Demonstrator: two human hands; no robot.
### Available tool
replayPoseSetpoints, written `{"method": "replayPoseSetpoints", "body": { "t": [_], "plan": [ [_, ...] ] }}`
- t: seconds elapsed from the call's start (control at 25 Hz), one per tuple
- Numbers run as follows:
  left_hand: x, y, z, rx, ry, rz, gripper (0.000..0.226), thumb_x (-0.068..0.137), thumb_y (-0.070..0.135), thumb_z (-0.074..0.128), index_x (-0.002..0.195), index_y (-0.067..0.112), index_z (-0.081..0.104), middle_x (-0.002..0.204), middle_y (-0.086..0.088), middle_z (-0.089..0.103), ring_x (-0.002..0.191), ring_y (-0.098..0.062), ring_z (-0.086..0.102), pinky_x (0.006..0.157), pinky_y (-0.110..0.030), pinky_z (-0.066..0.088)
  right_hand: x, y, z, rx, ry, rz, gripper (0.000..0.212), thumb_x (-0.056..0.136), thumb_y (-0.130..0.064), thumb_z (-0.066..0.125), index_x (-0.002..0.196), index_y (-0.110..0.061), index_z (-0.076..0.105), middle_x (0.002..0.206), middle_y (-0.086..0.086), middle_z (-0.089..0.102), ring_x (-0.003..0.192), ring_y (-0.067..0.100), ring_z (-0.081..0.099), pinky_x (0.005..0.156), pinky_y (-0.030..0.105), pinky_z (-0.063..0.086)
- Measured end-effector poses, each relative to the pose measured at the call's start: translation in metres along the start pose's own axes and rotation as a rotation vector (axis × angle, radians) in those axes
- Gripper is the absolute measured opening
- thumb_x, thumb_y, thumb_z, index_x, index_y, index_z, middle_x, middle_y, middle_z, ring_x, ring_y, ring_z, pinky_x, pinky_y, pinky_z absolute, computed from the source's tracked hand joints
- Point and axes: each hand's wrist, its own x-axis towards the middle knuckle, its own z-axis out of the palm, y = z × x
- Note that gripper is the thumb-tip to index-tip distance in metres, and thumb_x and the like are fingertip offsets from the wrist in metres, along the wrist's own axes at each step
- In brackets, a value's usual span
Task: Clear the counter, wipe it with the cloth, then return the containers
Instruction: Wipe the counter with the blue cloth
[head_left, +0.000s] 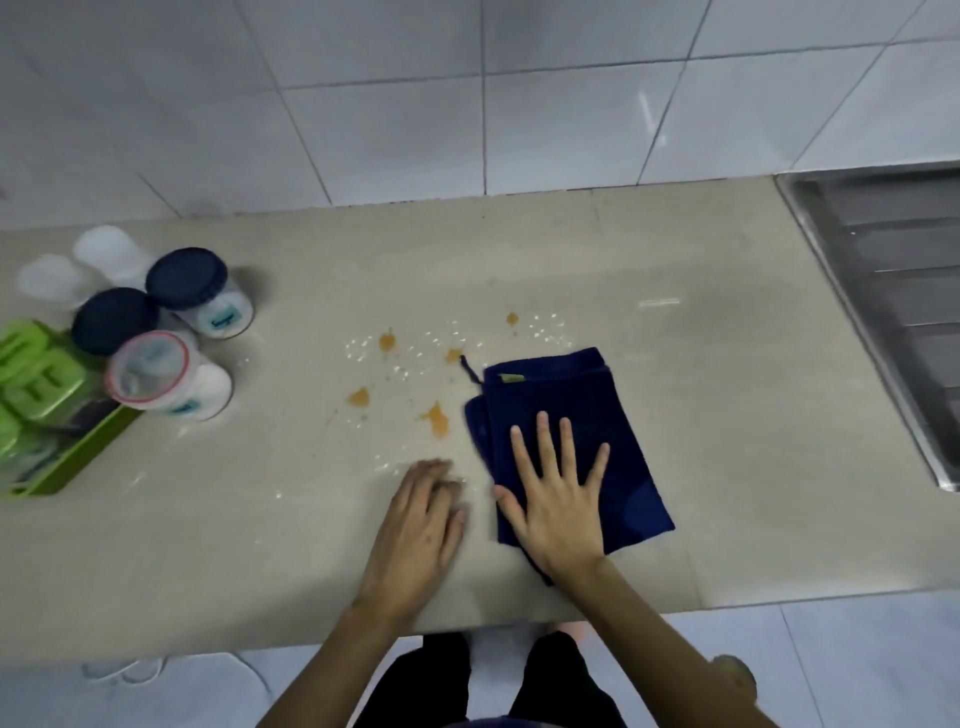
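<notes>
Found right hand (558, 512) spread flat on folded cloth (571, 441), left hand (415, 530) loosely curled on tabletop (727, 415); judged soft, light, best pressed mid-fold.

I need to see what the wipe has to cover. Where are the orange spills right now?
In the head view, the orange spills dot mid-counter, just left of the blue cloth and beyond the left hand.

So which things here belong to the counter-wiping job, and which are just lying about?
Part of the job:
blue cloth, under the flat right hand
orange and white spills
lidded jars, moved to the left
green rack of containers
left hand, resting on the counter

Just there:
steel sink drainer
tiled wall
</notes>
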Motion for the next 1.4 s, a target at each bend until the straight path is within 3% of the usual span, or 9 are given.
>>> {"method": "replayPoseSetpoints", "body": {
  "t": [0.24, 0.36, 0.52, 0.6, 0.72, 0.88, 1.08, 1.24, 1.4],
  "plan": [
    [-0.026, -0.075, -0.013, -0.032, 0.022, 0.023, 0.031, 0.094, 0.023, 0.042, 0.111, 0.007, 0.061, 0.127, -0.012, 0.058, 0.127, -0.02, 0.04, 0.114, -0.034, 0.024, -0.013, 0.042, -0.004, -0.029, 0.037, 0.106, 0.065, 0.091, -0.064, 0.003, 0.15, -0.039, 0.01, 0.162, -0.001, 0.011, 0.149, 0.025, 0.008, 0.11, 0.068, 0.016],
    [-0.048, -0.095, -0.012, 0.007, -0.02, 0.088, 0.039, 0.096, 0.024, 0.041, 0.126, 0.002, 0.056, 0.141, -0.016, 0.049, 0.137, -0.026, 0.036, 0.115, -0.042, 0.027, -0.016, 0.055, -0.014, -0.071, -0.031, 0.181, 0.07, 0.088, -0.065, 0.004, 0.151, -0.034, 0.006, 0.162, 0.001, 0.005, 0.149, 0.029, 0.005, 0.109, 0.068, 0.011],
    [-0.059, -0.124, -0.026, -0.117, 0.032, -0.119, 0.05, 0.096, 0.031, 0.043, 0.14, 0.009, 0.042, 0.153, -0.007, 0.036, 0.145, -0.02, 0.025, 0.119, -0.04, 0.021, -0.007, 0.044, -0.013, -0.028, -0.047, 0.127, 0.074, 0.088, -0.067, -0.002, 0.152, -0.031, 0.007, 0.162, 0.007, 0.003, 0.149, 0.032, -0.002, 0.114, 0.066, 0.009],
    [-0.059, -0.145, -0.036, -0.115, 0.059, -0.208, 0.051, 0.095, 0.034, 0.043, 0.14, 0.01, 0.042, 0.152, -0.006, 0.036, 0.144, -0.019, 0.025, 0.121, -0.038, 0.017, -0.003, 0.026, -0.011, -0.03, -0.044, 0.083, 0.071, 0.089, -0.068, 0.002, 0.151, -0.035, 0.006, 0.162, 0.011, 0.002, 0.148, 0.036, -0.005, 0.113, 0.068, 0.008],
    [-0.056, -0.173, -0.055, -0.107, 0.04, -0.287, 0.053, 0.095, 0.04, 0.037, 0.138, 0.009, 0.044, 0.15, -0.007, 0.038, 0.143, -0.02, 0.027, 0.12, -0.031, 0.015, 0.007, -0.057, -0.001, -0.004, -0.025, -0.02, 0.069, 0.088, -0.069, 0.017, 0.15, -0.038, 0.011, 0.161, 0.017, 0.005, 0.146, 0.044, -0.001, 0.11, 0.073, 0.008],
    [-0.049, -0.19, -0.06, -0.096, 0.023, -0.304, 0.056, 0.096, 0.044, 0.033, 0.139, 0.009, 0.042, 0.148, -0.008, 0.039, 0.141, -0.02, 0.03, 0.117, -0.037, 0.024, 0.02, -0.163, 0.016, 0.024, -0.021, -0.265, 0.074, 0.084, -0.077, 0.023, 0.149, -0.043, 0.011, 0.162, 0.014, 0.005, 0.146, 0.044, -0.001, 0.108, 0.074, 0.002],
    [-0.061, -0.209, -0.064, -0.086, 0.05, -0.336, 0.054, 0.096, 0.041, 0.031, 0.136, 0.008, 0.047, 0.146, -0.011, 0.042, 0.138, -0.024, 0.034, 0.119, -0.036, 0.02, 0.018, -0.113, 0.016, -0.001, 0.029, -0.247, 0.079, 0.08, -0.082, 0.026, 0.148, -0.046, 0.008, 0.163, -0.001, -0.003, 0.148, 0.034, -0.003, 0.111, 0.07, 0.006],
    [-0.061, -0.224, -0.067, -0.063, 0.038, -0.305, 0.052, 0.097, 0.032, 0.03, 0.139, 0.005, 0.044, 0.148, -0.013, 0.042, 0.139, -0.025, 0.035, 0.121, -0.037, 0.014, 0.017, -0.07, 0.003, -0.062, -0.018, -0.112, 0.078, 0.082, -0.08, 0.022, 0.149, -0.043, 0.009, 0.163, 0.004, 0.001, 0.147, 0.039, -0.004, 0.108, 0.074, 0.011],
    [-0.066, -0.24, -0.073, -0.052, 0.099, -0.365, 0.05, 0.097, 0.023, 0.029, 0.14, 0.0, 0.042, 0.148, -0.017, 0.04, 0.14, -0.029, 0.035, 0.119, -0.042, 0.018, 0.017, -0.145, 0.008, -0.044, -0.023, -0.14, 0.076, 0.086, -0.074, 0.02, 0.151, -0.036, 0.011, 0.161, 0.016, 0.004, 0.144, 0.049, -0.003, 0.106, 0.076, 0.011]
  ]
}}
